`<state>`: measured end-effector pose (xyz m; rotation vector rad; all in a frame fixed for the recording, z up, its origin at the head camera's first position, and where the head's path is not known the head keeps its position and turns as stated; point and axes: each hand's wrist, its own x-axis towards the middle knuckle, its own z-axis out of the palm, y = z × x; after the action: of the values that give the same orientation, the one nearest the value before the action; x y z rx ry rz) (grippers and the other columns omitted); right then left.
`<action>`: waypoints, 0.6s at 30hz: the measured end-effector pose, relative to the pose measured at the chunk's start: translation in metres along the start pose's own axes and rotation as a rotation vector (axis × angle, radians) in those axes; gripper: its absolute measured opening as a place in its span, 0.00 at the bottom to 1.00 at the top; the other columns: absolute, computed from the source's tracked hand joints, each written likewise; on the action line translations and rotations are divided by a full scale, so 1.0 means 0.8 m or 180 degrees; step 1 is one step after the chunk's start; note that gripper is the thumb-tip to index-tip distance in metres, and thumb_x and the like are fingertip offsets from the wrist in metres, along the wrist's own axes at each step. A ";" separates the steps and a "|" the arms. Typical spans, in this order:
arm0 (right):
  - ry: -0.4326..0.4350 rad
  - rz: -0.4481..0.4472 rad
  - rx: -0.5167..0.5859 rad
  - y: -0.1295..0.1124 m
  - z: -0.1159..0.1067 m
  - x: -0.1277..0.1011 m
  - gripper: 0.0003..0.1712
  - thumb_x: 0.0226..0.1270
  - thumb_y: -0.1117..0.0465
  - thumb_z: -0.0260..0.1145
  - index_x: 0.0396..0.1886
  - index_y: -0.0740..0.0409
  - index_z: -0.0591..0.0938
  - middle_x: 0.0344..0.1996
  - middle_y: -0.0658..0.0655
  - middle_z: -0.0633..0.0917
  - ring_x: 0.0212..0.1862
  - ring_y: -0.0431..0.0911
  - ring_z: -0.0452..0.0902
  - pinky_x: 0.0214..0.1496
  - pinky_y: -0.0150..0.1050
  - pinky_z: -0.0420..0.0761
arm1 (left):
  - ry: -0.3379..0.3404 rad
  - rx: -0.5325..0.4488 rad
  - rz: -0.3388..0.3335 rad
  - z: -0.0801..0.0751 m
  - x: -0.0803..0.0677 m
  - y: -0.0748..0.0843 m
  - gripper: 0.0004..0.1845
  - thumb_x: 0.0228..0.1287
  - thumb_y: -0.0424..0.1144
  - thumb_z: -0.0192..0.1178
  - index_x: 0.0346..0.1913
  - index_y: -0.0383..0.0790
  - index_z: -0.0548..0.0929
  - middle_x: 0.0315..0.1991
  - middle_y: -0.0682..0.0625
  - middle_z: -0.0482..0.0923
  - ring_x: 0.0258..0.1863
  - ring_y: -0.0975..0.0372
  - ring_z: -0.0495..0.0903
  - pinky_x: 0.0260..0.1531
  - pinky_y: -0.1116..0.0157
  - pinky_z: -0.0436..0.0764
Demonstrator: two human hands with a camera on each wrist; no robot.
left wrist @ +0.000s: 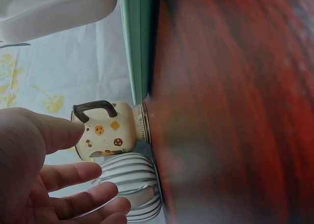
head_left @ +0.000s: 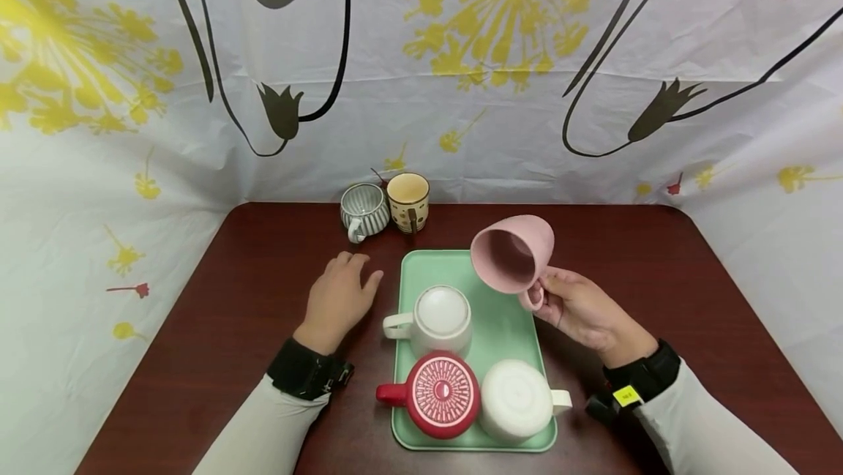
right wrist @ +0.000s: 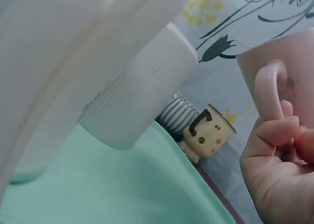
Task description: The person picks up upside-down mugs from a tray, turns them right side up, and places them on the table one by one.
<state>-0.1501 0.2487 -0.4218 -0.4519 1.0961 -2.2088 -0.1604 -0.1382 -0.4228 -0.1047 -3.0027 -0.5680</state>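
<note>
My right hand [head_left: 582, 310] grips a pink mug [head_left: 536, 237] by its handle, tilted above the back right of the green tray [head_left: 497, 314]; its mouth faces left and toward me. In the right wrist view, fingers curl through the handle [right wrist: 267, 89]. My left hand [head_left: 339, 296] rests to the left of the tray with loose fingers, holding nothing. On the tray, a white mug [head_left: 443, 314], a red mug [head_left: 443, 394] and a cream mug [head_left: 516, 398] stand upside down. The white and red handles point left, the cream one right.
Behind the left hand, at the table's back edge, stand a grey striped cup [head_left: 365, 210] and a spotted cream mug [head_left: 408, 204], both upright and side by side. A patterned curtain [head_left: 369, 43] hangs behind the dark wooden table [head_left: 257, 299].
</note>
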 end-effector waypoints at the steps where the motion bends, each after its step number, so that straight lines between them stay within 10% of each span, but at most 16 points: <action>1: -0.0065 0.0044 0.0107 0.000 -0.002 0.002 0.23 0.89 0.64 0.36 0.44 0.60 0.79 0.36 0.50 0.82 0.38 0.38 0.73 0.39 0.27 0.71 | -0.0001 -0.0008 -0.0004 -0.001 0.000 0.000 0.27 0.75 0.53 0.61 0.66 0.36 0.79 0.60 0.38 0.79 0.60 0.46 0.79 0.54 0.46 0.84; 18: -0.0140 0.0268 0.0820 -0.006 0.009 0.025 0.28 0.89 0.60 0.31 0.49 0.61 0.81 0.39 0.53 0.86 0.40 0.39 0.80 0.40 0.29 0.76 | 0.0136 -0.0167 0.0369 -0.033 -0.011 0.039 0.24 0.76 0.53 0.60 0.65 0.42 0.81 0.59 0.44 0.80 0.60 0.50 0.80 0.54 0.48 0.85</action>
<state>-0.1630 0.2340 -0.4131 -0.3338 0.7790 -2.2156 -0.1476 -0.1193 -0.3880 -0.2647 -2.9175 -0.6283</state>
